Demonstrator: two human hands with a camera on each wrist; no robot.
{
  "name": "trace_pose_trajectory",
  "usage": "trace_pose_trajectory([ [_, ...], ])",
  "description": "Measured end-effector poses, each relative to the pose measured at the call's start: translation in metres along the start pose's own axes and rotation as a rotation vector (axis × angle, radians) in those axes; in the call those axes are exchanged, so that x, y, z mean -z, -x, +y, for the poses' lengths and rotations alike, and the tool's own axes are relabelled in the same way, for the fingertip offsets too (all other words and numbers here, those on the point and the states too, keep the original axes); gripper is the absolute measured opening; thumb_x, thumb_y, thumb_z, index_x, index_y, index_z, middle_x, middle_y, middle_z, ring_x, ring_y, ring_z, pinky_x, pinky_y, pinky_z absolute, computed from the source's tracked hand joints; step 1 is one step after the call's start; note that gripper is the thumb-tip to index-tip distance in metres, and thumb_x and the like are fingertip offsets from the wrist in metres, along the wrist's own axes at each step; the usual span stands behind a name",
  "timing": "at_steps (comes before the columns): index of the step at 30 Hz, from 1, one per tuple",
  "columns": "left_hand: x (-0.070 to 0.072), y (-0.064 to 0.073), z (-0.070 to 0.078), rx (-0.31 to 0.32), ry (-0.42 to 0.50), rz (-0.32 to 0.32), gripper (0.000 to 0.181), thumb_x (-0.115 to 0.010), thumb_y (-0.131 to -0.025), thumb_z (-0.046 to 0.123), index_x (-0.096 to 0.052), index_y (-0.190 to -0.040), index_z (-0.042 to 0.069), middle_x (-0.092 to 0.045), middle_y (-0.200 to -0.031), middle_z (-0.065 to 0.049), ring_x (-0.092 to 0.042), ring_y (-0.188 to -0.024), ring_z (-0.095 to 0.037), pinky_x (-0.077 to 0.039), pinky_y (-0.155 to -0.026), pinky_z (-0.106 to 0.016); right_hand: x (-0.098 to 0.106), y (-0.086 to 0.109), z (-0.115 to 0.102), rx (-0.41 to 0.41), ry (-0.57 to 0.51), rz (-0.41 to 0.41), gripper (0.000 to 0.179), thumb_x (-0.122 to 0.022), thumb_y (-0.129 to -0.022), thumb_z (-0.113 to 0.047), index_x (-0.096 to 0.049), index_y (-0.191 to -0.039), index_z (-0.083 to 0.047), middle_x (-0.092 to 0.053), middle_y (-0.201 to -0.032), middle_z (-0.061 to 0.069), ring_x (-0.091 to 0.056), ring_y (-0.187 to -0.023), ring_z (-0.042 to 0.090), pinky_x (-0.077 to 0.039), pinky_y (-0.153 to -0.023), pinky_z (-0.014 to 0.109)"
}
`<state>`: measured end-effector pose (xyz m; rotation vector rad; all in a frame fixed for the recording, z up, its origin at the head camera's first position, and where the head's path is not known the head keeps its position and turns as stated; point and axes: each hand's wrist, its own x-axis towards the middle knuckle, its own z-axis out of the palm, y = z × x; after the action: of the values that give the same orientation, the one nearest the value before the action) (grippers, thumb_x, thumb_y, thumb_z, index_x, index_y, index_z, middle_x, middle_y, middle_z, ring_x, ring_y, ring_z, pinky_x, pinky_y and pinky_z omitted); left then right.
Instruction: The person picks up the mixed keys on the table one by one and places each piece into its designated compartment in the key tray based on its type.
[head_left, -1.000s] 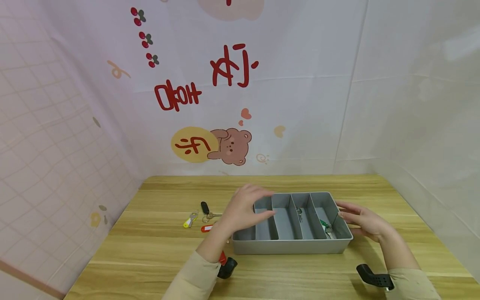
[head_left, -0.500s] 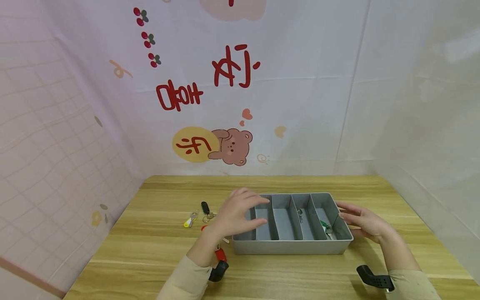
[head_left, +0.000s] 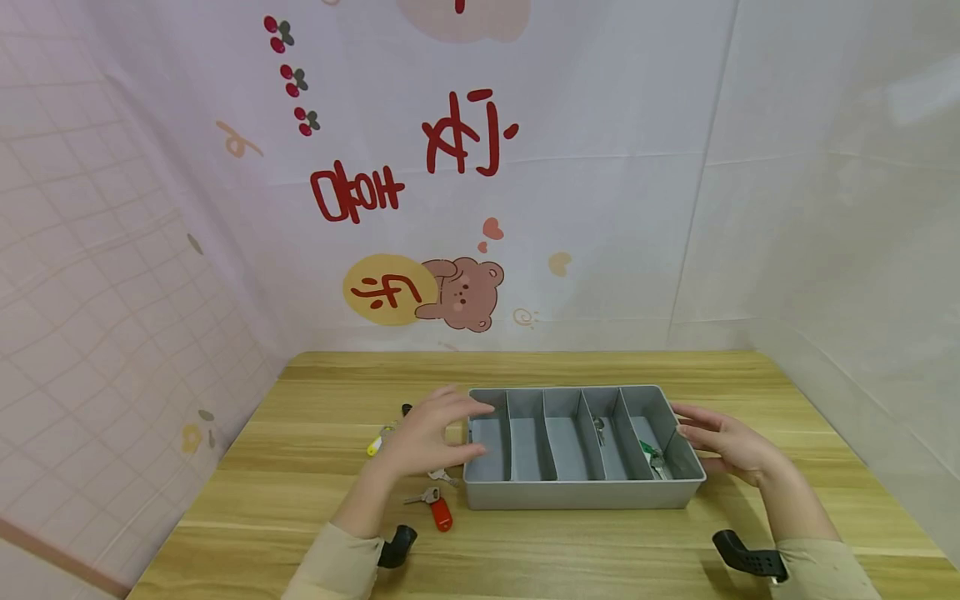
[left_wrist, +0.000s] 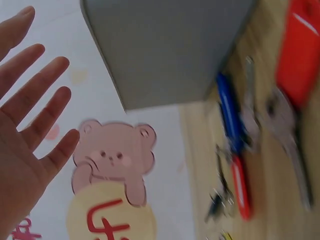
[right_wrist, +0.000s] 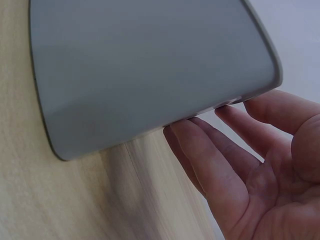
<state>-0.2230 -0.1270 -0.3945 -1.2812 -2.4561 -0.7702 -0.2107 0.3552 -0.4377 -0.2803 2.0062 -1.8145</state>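
A grey compartment tray (head_left: 577, 495) sits on the wooden table. Beyond its left end hovers my left hand (head_left: 423, 435), fingers spread and holding nothing. Straight fingers of my right hand (head_left: 731, 443) touch the tray's right end wall, with fingertips along its outer face in the right wrist view. Two compartments hold keys: small silver keys (head_left: 599, 427) and, at the far right, keys with a green tag (head_left: 655, 460). Keys with a red fob (head_left: 441, 512) lie by the tray's front left corner. The left wrist view shows a blurred blue object (left_wrist: 229, 112) and a red tag (left_wrist: 241, 187).
A yellow-tagged key (head_left: 375, 446) and a black fob (head_left: 407, 409) lie to the left, partly behind my left hand. A white printed curtain (head_left: 600, 208) hangs behind the table (head_left: 570, 550). More curtain closes off both sides.
My left hand has moved left from over the tray to past its left end, uncovering the leftmost compartment and the red-fob keys. My right hand and the tray have stayed in place.
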Motion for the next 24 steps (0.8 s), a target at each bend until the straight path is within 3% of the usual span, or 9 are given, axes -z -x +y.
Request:
trace_pose_trajectory([
  [6,0.002,0.019,-0.016,0.098,0.101,-0.009,0.049,-0.084,-0.081,0.025,-0.068,-0.126,0.013,-0.067,-0.123,0.002,-0.054,-0.122,-0.028,-0.041,-0.102,-0.052,0.001,0.000,0.001,0.005,-0.007,0.003,0.045,-0.047,-0.106,-0.013,-0.043,-0.151,-0.018,-0.057,-0.129,-0.004,-0.061,-0.110,0.010,-0.054,-0.088,0.042],
  [11,0.004,0.031,-0.027,0.139,0.172,-0.033,0.051,-0.083,-0.082,0.022,-0.066,-0.129,0.011,-0.064,-0.129,-0.001,-0.051,-0.124,-0.026,-0.043,-0.100,-0.053,0.001,0.000,0.002,0.008,-0.015,-0.003,0.043,-0.047,-0.106,-0.013,-0.047,-0.148,-0.022,-0.059,-0.127,-0.006,-0.062,-0.111,0.011,-0.054,-0.088,0.042],
  [16,0.007,0.040,-0.035,0.170,0.188,-0.064,0.052,-0.081,-0.083,0.022,-0.064,-0.132,0.011,-0.062,-0.130,-0.003,-0.052,-0.123,-0.026,-0.045,-0.098,-0.052,0.001,0.000,0.002,0.017,-0.007,-0.010,0.046,-0.047,-0.106,-0.012,-0.042,-0.151,-0.016,-0.056,-0.131,-0.002,-0.061,-0.111,0.011,-0.054,-0.088,0.043],
  [24,0.009,0.049,-0.051,0.207,0.199,-0.136,0.049,-0.082,-0.082,0.012,-0.066,-0.129,0.012,-0.064,-0.128,-0.002,-0.055,-0.118,-0.025,-0.046,-0.097,-0.049,0.001,0.000,0.001,0.016,-0.003,-0.013,0.046,-0.046,-0.106,-0.013,-0.042,-0.151,-0.018,-0.056,-0.132,-0.002,-0.061,-0.111,0.010,-0.054,-0.088,0.043],
])
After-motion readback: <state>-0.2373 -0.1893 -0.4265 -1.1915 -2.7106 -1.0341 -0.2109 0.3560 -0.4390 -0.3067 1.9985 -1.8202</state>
